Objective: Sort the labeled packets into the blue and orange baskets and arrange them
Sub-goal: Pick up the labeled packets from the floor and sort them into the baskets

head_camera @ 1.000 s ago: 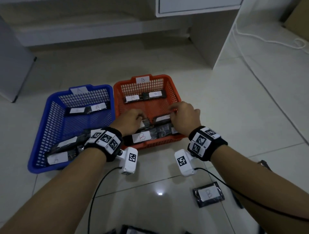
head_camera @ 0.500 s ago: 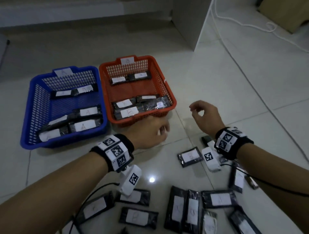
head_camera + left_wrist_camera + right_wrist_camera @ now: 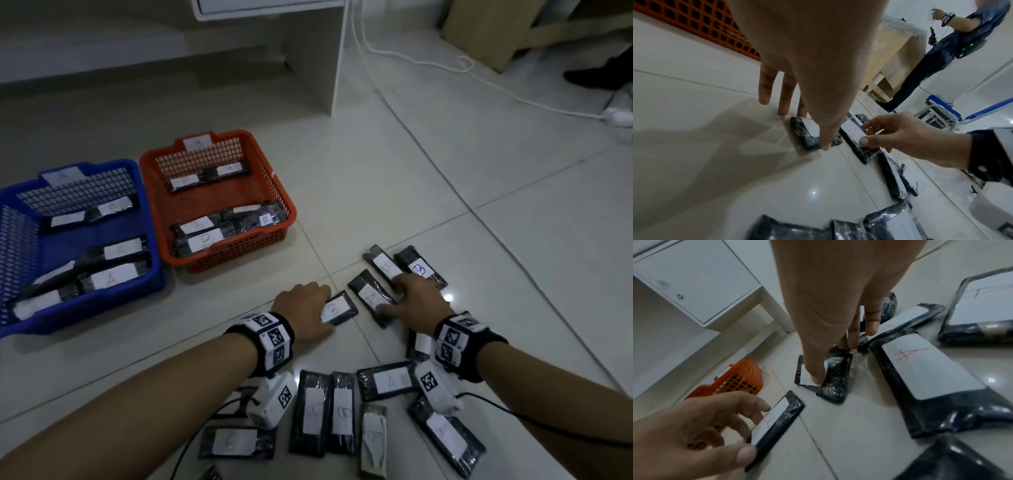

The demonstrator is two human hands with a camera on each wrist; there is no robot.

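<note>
On the tiled floor lie black packets with white labels. My left hand has thumb and fingers round the ends of a B packet; the left wrist view shows that left hand straddling this B packet. My right hand pinches an A packet just to the right; in the right wrist view its thumb presses the label of that A packet. The blue basket and the orange basket stand at the far left, each with several packets inside.
Two more B packets lie beyond my right hand, and several loose packets lie nearer me. A white cabinet leg, a white cable and a cardboard box are behind. Another person stands at the right.
Both hands left the orange basket and came back and right to the loose packets on the floor. The left now holds a B packet, the right an A packet.
</note>
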